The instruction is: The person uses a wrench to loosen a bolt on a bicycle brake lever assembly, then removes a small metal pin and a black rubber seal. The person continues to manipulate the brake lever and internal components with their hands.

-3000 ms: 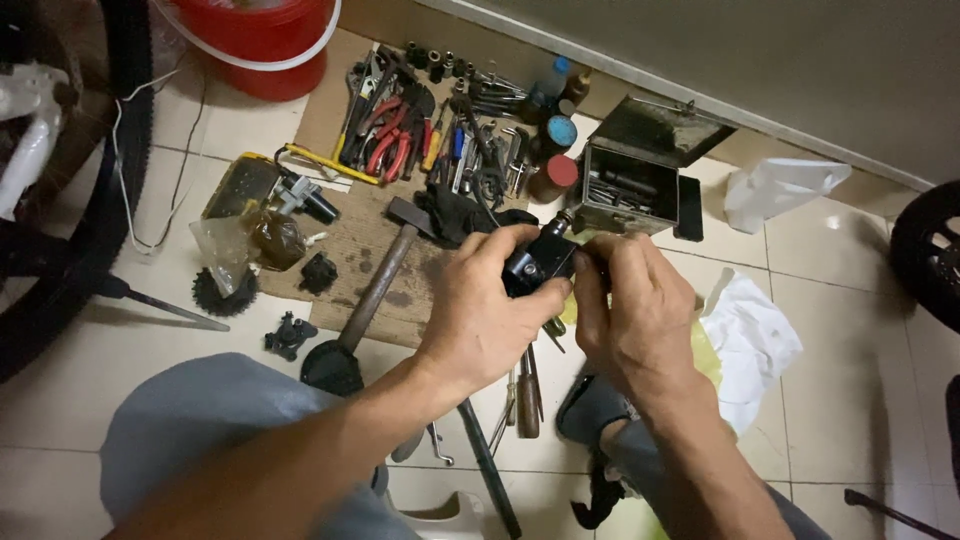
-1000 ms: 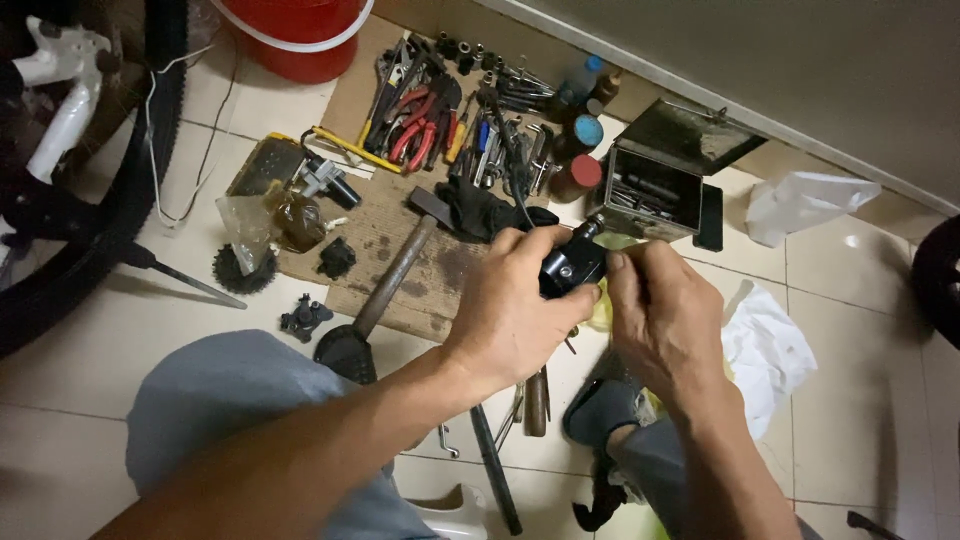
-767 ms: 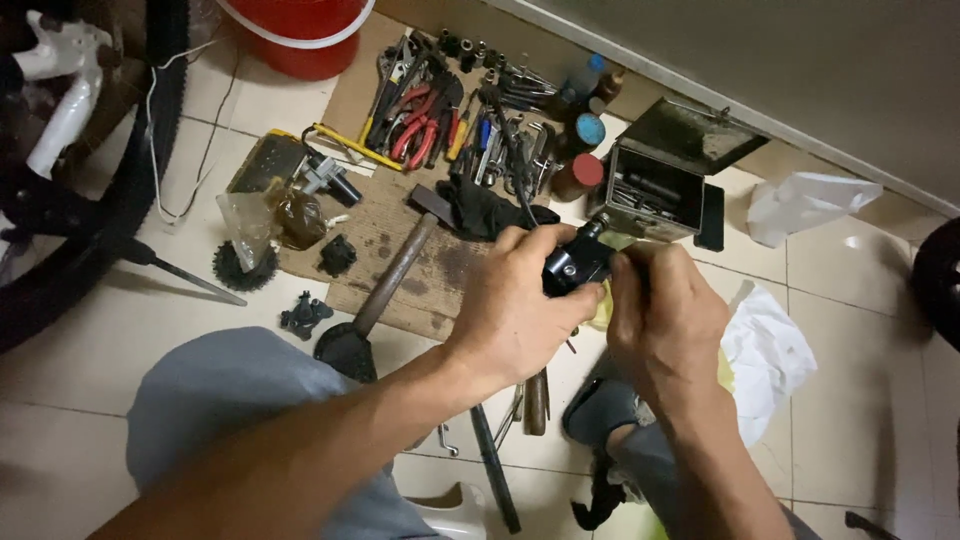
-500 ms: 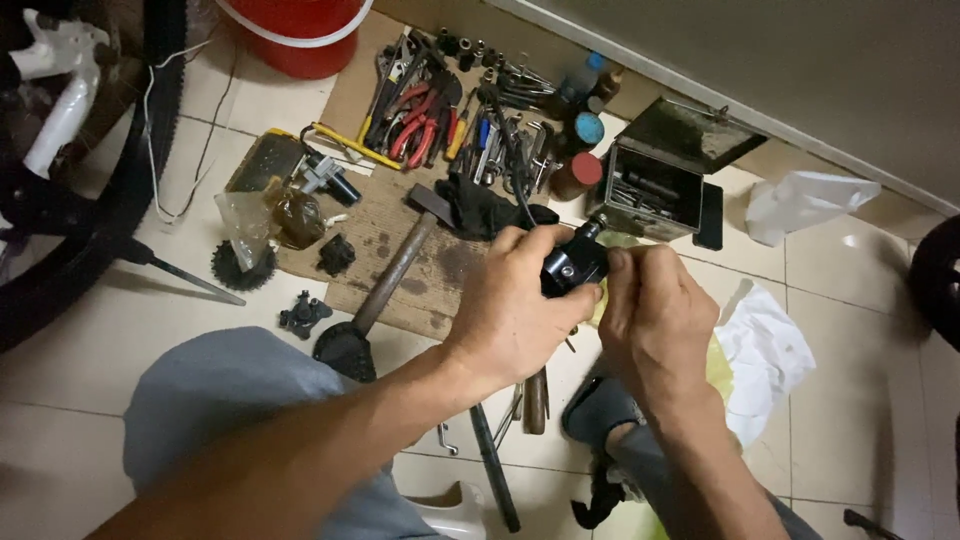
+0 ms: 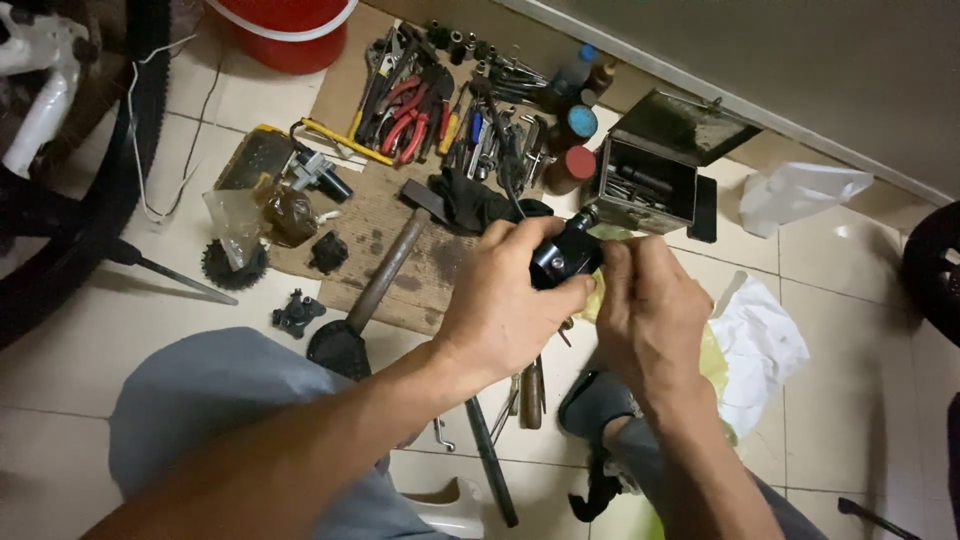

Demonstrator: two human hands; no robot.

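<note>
Since 0.5 s ago, both hands have barely shifted. Black part (image 5: 563,257) sits above the hammer (image 5: 385,270), gripped by left hand (image 5: 505,300); right hand (image 5: 650,310) pinches its end. Beyond lies the open metal box (image 5: 650,185).

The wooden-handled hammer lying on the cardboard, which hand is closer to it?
Left. The left hand sits just right of the wooden-handled hammer, gripping a small black part; the right hand is farther right.
</note>
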